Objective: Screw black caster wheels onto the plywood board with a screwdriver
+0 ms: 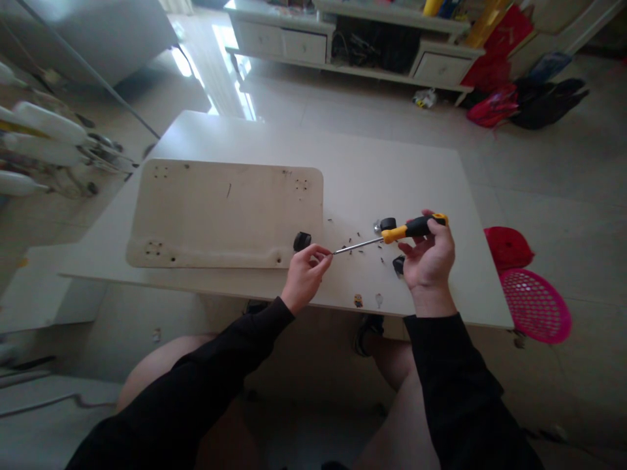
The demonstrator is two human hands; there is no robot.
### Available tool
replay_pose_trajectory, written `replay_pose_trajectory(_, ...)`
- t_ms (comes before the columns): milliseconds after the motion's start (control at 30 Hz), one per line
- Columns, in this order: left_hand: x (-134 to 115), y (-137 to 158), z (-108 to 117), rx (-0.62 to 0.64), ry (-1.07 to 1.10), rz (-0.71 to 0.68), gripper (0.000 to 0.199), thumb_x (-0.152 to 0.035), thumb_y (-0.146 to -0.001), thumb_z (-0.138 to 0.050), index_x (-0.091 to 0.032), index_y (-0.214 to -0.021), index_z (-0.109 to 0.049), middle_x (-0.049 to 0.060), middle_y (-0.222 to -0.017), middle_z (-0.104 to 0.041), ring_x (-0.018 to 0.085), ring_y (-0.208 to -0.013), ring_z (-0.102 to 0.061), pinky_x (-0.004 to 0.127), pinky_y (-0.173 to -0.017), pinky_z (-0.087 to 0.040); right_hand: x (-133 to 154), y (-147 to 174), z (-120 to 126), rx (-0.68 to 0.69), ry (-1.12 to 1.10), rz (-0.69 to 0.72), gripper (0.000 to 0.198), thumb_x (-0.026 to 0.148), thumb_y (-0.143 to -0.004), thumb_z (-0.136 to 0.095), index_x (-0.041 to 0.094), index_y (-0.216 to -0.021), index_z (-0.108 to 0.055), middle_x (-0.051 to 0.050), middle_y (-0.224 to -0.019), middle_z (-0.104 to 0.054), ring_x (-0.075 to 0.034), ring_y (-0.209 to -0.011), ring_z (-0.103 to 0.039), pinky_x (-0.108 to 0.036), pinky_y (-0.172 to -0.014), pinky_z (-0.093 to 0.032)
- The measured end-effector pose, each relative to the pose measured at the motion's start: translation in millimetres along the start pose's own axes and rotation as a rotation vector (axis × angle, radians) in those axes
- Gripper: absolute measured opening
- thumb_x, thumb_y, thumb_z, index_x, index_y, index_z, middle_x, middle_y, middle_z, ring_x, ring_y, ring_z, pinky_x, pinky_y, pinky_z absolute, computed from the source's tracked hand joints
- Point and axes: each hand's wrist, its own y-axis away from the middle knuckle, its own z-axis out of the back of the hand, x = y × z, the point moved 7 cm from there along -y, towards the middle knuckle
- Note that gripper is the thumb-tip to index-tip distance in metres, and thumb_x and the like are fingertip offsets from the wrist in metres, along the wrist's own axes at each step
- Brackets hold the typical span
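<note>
My right hand [431, 254] is wrapped round the yellow and black handle of a screwdriver [414, 228]. Its metal shaft points left, and the tip meets the pinched fingertips of my left hand [306, 274]. Whatever those fingers hold at the tip is too small to make out. Just behind my left hand, a black caster [302, 241] stands on the near right corner of a cream board [225, 215]. Small holes group near the board's corners. Several small dark screws [358, 234] lie scattered around the shaft. Another caster [388, 224] and a third caster [399, 264] sit near my right hand.
All this rests on a white table [392, 170]. Two small stickers [358, 300] are near its front edge. A pink perforated basket [536, 305] and a red object [509, 248] stand off the right edge. A low white cabinet [304, 46] is across the floor.
</note>
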Motion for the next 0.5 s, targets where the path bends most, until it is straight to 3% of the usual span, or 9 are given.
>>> replay_pose_trajectory(167, -4, 2, -3, 0.077, -0.086, 0.002, 0.022, -0.035, -0.085, -0.074, -0.017, -0.098, -0.071, -0.002, -0.077, -0.059, 0.006, -0.051, -0.048, 0.020, -0.045, -0.036, 5, 0, 4, -0.058, -0.016, 0.027, 0.055, 0.051, -0.065, -0.074, 0.020, -0.111, -0.067, -0.001, -0.089, -0.062, -0.011, -0.075, -0.064, -0.015, -0.043, -0.051)
replay_pose_trajectory(300, -18, -6, 10, 0.115, -0.167, -0.055, 0.024, -0.026, -0.082, -0.074, -0.017, -0.104, -0.069, -0.001, -0.084, -0.062, 0.006, -0.054, -0.051, 0.020, -0.048, -0.037, 7, 0, 6, -0.086, -0.003, 0.042, 0.053, 0.051, -0.067, -0.072, 0.021, -0.110, -0.066, 0.000, -0.089, -0.061, -0.008, -0.069, -0.060, -0.012, -0.041, -0.044)
replay_pose_trajectory(433, -46, -20, 44, 0.074, -0.524, -0.281, 0.031, -0.015, -0.075, -0.071, -0.018, -0.105, -0.071, 0.004, -0.105, -0.066, 0.005, -0.058, -0.050, 0.022, -0.055, -0.042, 6, 0, 6, -0.093, 0.001, 0.024, 0.057, 0.052, -0.063, -0.073, 0.020, -0.110, -0.066, -0.001, -0.089, -0.060, -0.008, -0.070, -0.059, -0.012, -0.040, -0.042)
replay_pose_trajectory(500, -50, -26, 57, 0.077, -0.715, -0.313, 0.038, -0.016, -0.073, -0.073, -0.020, -0.111, -0.073, 0.005, -0.117, -0.068, 0.007, -0.061, -0.053, 0.025, -0.058, -0.046, 5, 0, 4, -0.089, 0.014, 0.021, 0.058, 0.053, -0.063, -0.074, 0.020, -0.109, -0.065, -0.001, -0.090, -0.060, -0.009, -0.071, -0.059, -0.012, -0.040, -0.042)
